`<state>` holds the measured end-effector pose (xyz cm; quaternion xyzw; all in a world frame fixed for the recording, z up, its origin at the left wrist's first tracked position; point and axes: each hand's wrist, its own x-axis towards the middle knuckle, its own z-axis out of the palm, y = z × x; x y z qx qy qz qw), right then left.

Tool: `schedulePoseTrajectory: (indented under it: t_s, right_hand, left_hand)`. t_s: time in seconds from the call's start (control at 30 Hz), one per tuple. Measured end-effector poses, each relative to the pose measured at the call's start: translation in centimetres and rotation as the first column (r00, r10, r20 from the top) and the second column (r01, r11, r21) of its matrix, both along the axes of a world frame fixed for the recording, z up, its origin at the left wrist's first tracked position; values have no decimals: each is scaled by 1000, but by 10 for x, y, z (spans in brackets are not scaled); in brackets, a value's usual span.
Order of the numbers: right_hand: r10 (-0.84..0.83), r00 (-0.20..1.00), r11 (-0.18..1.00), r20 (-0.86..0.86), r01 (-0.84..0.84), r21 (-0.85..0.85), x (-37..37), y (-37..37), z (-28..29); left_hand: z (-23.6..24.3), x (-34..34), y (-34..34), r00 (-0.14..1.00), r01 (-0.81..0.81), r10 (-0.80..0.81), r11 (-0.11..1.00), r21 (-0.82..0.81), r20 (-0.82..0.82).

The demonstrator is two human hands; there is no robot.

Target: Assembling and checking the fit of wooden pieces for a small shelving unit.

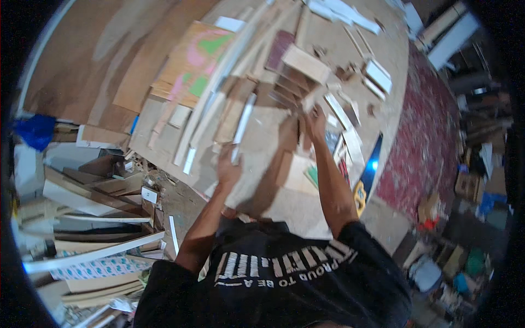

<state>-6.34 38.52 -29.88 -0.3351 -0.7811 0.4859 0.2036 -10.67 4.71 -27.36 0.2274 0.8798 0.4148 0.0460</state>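
My left hand (pixel 228 167) is at the near end of a narrow white-edged strip (pixel 246 117), which passes between its thumb and fingers. Beside that strip lies a flat wooden board (pixel 232 112). My right hand (pixel 314 123) is closed, its fingers drawn together just below a small wooden box-like piece with shelves (pixel 306 64). Motion blur hides what the right fingers hold, if anything. Near my right forearm are a pale wooden block (pixel 298 172) and several light wood offcuts (pixel 340 112).
A handsaw with a yellow handle (pixel 360 198) lies right of my right forearm. Long strips (pixel 210 104) and a pink-and-green painted board (pixel 188 65) cover the table's left. Stacked scrap wood (pixel 98 197) stands at lower left. A red mottled surface (pixel 418 136) borders the right side.
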Motion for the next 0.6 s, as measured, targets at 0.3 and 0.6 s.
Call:
schedulePoseTrajectory:
  t_s: [0.3, 0.6]
  right_hand:
    - [-98, 995, 988, 22, 100, -116, 109, -5, 37]
    - [-331, 898, 943, 290, 326, 66, 369, -157, 36]
  left_hand:
    - [1, 72, -36, 933, 360, -356, 927, -107, 60]
    - [49, 95, 110, 554, 685, -821, 358, -634, 136]
